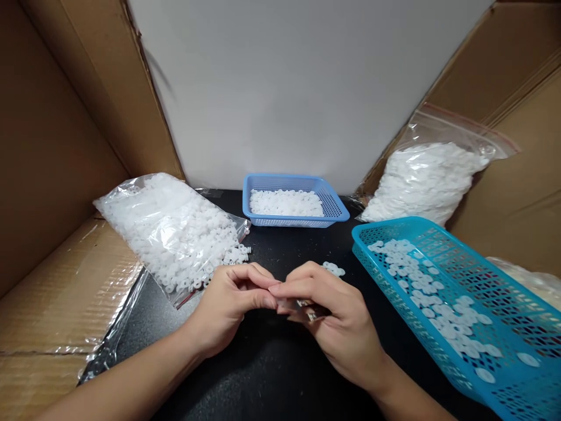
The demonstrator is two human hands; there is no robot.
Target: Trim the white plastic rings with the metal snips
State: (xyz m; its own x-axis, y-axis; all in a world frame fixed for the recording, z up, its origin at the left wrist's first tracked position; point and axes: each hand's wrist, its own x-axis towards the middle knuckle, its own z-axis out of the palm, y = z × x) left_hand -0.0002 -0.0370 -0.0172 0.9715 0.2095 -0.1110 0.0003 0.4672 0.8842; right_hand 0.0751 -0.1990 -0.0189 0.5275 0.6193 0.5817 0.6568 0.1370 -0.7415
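My left hand (236, 295) and my right hand (331, 313) meet over the middle of the black table, fingertips touching. Both are closed in a pinch. Under the curled fingers of the right hand shows a small shiny, metallic-looking piece (310, 313); its kind is unclear. Whatever sits between the left thumb and index finger is hidden. Just behind the right hand lies a little pile of white translucent discs (333, 269). Left of the left hand, a clear zip bag (170, 234) full of small white plastic rings spills a few at its mouth.
A light-blue basket (295, 222) with white rings stands at the back against a white panel (284, 88). At right, a teal basket (407, 310) holds flat white discs. Behind it leans another filled clear bag (425, 181). Cardboard walls (517, 175) enclose both sides.
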